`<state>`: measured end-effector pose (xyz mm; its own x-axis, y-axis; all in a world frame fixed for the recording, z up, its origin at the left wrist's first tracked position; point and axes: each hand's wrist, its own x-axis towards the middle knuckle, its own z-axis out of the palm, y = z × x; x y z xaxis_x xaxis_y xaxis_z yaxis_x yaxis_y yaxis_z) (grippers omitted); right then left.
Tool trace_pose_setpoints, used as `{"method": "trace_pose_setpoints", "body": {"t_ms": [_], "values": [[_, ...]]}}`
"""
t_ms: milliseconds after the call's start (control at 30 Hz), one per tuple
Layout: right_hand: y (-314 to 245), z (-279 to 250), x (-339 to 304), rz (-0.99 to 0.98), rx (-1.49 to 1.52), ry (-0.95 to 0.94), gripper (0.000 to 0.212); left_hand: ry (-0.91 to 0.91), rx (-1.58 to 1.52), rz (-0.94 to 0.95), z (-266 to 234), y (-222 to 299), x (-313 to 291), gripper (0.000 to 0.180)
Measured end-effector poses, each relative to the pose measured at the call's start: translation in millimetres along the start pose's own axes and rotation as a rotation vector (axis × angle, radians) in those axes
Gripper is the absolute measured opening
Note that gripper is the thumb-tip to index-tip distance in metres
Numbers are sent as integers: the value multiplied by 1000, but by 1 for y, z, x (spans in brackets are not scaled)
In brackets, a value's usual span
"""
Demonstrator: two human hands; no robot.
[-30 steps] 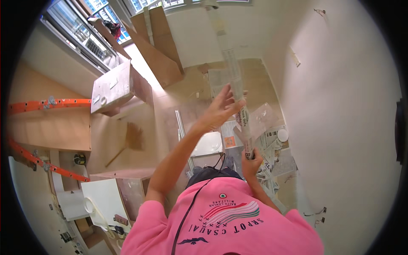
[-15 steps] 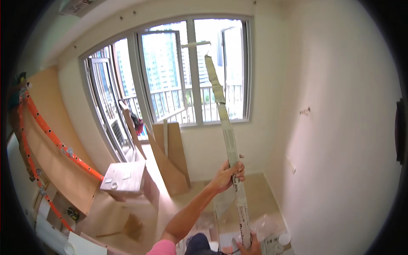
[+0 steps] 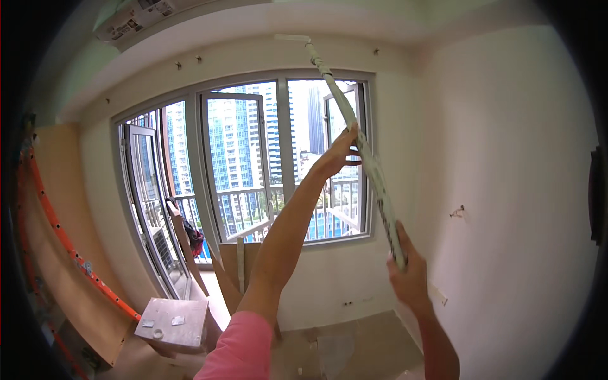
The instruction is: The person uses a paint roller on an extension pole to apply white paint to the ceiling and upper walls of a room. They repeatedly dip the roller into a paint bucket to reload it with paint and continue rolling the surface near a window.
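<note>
Both hands hold a paint roller on a long pole [image 3: 373,174], which is wrapped in printed paper and runs up and to the left. The pale roller head [image 3: 292,38] at its far end is up on the wall strip above the window, below the ceiling. My left hand [image 3: 340,154] grips the pole around its middle, arm stretched out. Lower down, my right hand [image 3: 410,269] is closed around the near end. Whether the roller head touches the wall, I cannot tell.
Ahead is a grey-framed window [image 3: 285,158] with open panes. An orange ladder [image 3: 76,259] leans at the left by wooden boards [image 3: 50,285]. A box-like stand [image 3: 174,316] with small items sits at lower left. An air conditioner [image 3: 136,19] hangs at upper left.
The roller has risen from in front of the window to the wall above it. Both my hands have moved up with the pole, and the view has tilted upward.
</note>
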<state>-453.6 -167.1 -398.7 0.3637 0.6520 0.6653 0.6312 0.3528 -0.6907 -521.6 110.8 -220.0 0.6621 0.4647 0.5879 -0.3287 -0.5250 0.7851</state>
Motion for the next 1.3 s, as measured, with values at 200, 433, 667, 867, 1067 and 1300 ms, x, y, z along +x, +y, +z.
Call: {"method": "trace_pose_setpoints", "body": {"t_ms": [200,433,667,867,1067,1300], "values": [[48,48,137,-297,-17,132,62,124,360,14,-16,-115,-131,72],[33,68,215,-288,-82,189,62,322,504,-836,-48,-353,-486,74],[2,58,252,-127,-149,130,62,287,261,-1596,-3,-399,-811,70],[9,66,294,-339,-195,237,61,475,86,-1680,20,-388,-831,58],[-10,56,282,-183,-119,189,60,508,49,-1637,29,-399,-821,47],[-20,27,200,-292,95,204,57,455,201,-1388,42,-413,-812,36]]}}
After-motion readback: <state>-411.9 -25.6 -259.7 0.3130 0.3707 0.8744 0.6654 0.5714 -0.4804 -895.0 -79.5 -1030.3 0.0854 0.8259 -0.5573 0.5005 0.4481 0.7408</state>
